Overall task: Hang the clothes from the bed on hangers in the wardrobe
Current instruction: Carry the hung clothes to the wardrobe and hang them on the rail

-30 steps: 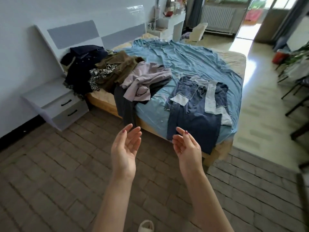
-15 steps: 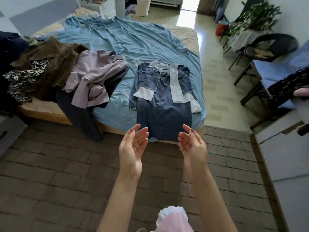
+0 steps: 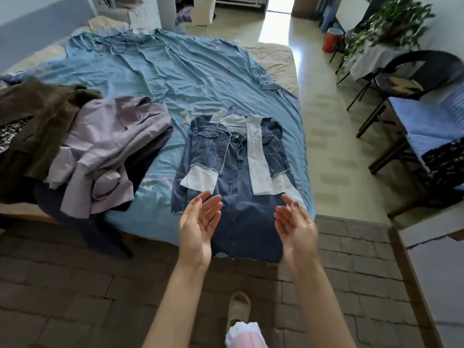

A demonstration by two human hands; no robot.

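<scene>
**Both hands empty above the denim outfit**

Your bed (image 3: 175, 71), under its blue sheet, has bare room at the middle. A heap of clothes (image 3: 100, 156) covers its left edge. The denim outfit (image 3: 236, 172) hangs over the near edge, a hanger hook (image 3: 234, 109) at its collar. Your left hand (image 3: 198, 227) and right hand (image 3: 296, 227) hover spread, palms facing, grasping nothing.

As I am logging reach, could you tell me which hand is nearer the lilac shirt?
Left. The left hand hovers just right of the lilac shirt; the right hand is farther right, beyond the denim outfit.
</scene>
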